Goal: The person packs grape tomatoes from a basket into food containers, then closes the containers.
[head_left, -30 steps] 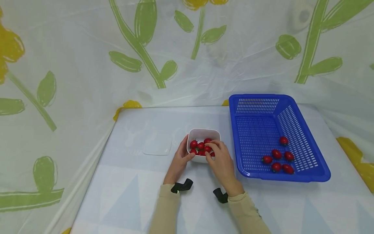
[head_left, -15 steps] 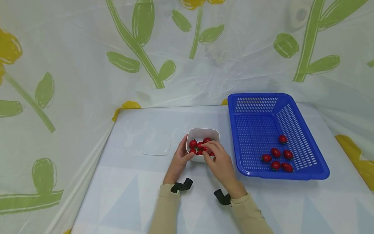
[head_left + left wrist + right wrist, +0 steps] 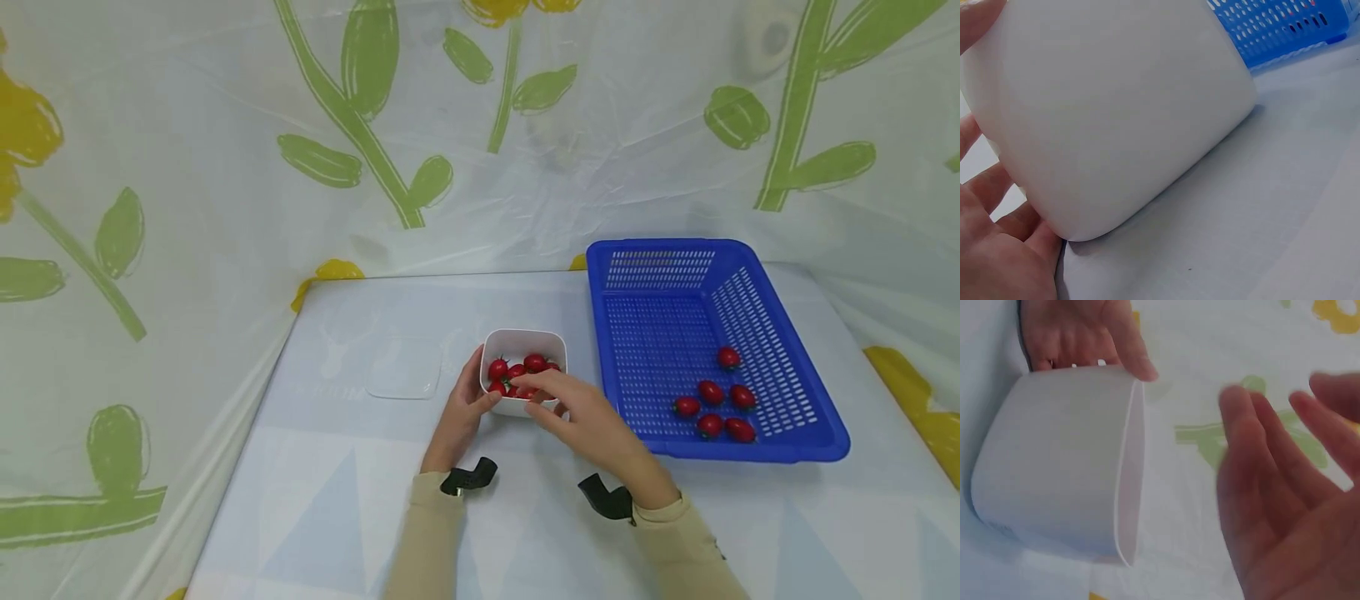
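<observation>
A white square container (image 3: pixel 522 340) stands in the middle of the table, with several cherry tomatoes (image 3: pixel 535 362) inside. My left hand (image 3: pixel 459 417) holds its left side, thumb at the rim and fingers along the wall. In the left wrist view the container's smooth wall (image 3: pixel 1129 119) fills much of the picture. Over the container's front right corner is my right hand (image 3: pixel 600 421), hiding some of the tomatoes. The right wrist view shows that hand's fingers (image 3: pixel 1241 444) loosely bent, nothing between them, apart from the container's rim.
To the right sits a blue plastic basket (image 3: pixel 660 333) with several cherry tomatoes (image 3: pixel 710 426) toward its front right. A clear flat lid (image 3: pixel 405 375) lies left of the container. Behind the table hangs a flower-printed sheet (image 3: pixel 600 192).
My right hand has drawn back to the right from the container's tomatoes, its fingers loosening and its forearm swinging right. My left hand and the container have stayed in place.
</observation>
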Available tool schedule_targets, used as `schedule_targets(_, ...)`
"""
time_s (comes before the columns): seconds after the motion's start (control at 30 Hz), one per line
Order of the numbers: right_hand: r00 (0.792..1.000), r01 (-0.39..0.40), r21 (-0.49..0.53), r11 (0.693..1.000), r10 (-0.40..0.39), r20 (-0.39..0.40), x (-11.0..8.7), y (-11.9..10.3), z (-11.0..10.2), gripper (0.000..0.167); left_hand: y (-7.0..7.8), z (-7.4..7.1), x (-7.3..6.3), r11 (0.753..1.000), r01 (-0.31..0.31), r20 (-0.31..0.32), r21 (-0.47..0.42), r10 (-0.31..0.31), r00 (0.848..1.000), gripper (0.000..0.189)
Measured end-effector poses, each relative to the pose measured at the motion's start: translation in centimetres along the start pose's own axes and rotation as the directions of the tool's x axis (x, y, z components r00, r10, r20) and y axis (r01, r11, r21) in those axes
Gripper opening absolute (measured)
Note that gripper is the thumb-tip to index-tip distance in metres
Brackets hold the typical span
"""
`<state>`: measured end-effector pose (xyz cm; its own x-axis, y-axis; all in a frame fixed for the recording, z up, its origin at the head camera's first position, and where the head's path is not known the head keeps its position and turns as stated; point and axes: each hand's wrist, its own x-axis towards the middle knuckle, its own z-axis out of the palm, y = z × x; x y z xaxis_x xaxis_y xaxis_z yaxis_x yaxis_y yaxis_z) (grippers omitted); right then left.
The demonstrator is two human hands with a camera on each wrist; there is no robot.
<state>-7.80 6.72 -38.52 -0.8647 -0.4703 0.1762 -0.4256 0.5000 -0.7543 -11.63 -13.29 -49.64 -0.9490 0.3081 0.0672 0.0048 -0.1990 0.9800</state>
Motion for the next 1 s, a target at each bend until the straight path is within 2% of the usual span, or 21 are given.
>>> schedule_targets(0.1, 0.991, 0.019, 0.01, 1.0, -0.02, 0.132, -0.3, -0.1, -0.9, 0.037, -0.1, -0.1, 0.0, 1.0, 0.008, -0.002, -0.006, -0.008, 1.0, 0.068)
schedule_targets(0.17, 0.983, 0.011, 0.007, 1.0, -0.012, 0.182, -0.6, -0.2, -1.5, 0.039, -0.2, -0.1, 0.0, 1.0, 0.008, 0.003, -0.009, -0.008, 1.0, 0.069)
schedule_targets(0.43, 0.984, -0.011, -0.045, 0.999, 0.019, 0.179, -1.8, 0.7, -4.8, 0.039, -0.1, -0.2, 0.2, 0.999, -0.032, -0.011, -0.026, 0.032, 0.999, 0.07)
schedule_targets(0.7, 0.97, -0.126, -0.08, 0.989, 0.14, 0.2, -3.3, 2.3, -8.6, 0.043, -0.4, -0.2, 0.0, 0.999, -0.006, -0.016, -0.052, 0.006, 1.0, 0.069)
schedule_targets(0.87, 0.955, -0.14, -0.087, 0.986, 0.158, 0.251, -3.6, 3.6, -10.8, 0.045, -0.2, -0.2, 0.1, 0.999, -0.019, -0.023, -0.04, 0.019, 1.0, 0.069)
schedule_targets(1.0, 0.94, -0.153, -0.044, 0.987, 0.159, 0.303, -3.4, 5.1, -12.1, 0.046, -0.2, -0.3, 0.1, 0.999, -0.024, -0.022, -0.032, 0.023, 0.999, 0.069)
